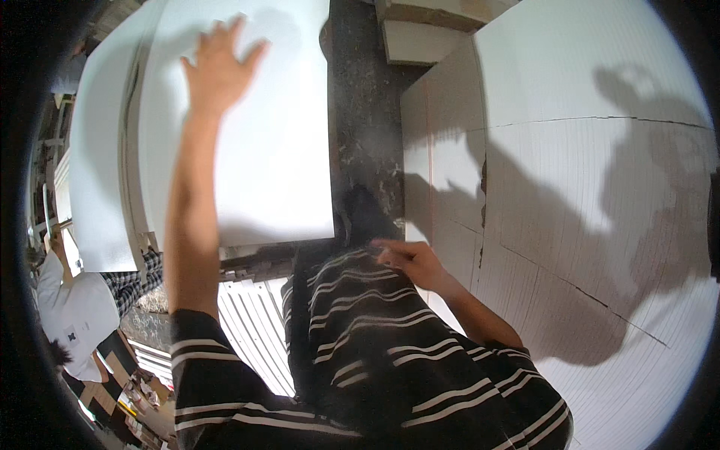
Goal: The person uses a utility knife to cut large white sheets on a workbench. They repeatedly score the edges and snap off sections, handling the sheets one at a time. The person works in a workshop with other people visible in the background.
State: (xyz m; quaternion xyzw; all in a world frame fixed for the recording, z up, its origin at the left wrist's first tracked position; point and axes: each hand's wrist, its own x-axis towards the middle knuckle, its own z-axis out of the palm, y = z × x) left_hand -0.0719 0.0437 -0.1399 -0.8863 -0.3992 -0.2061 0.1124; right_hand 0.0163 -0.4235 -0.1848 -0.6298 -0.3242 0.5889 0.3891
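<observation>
My left hand (220,67) reaches far forward over a large smooth white board (277,150), fingers spread and nothing in them. It seems to lie flat on the board, though a slight blur hides the exact contact. Close to my body, my right hand (411,261) hangs in front of my striped shirt (390,322) with its fingers curled. Whatever those fingers may hold is hidden. Left of the board, beyond a narrow gap, stands a second white panel (101,165).
Big stacked white blocks (555,180) with fine grooves rise on my right, carrying my shadow. Between blocks and board runs a dark floor strip (366,97). A pale block (420,41) lies at its far end. Another person (82,315) in a white shirt is at the left.
</observation>
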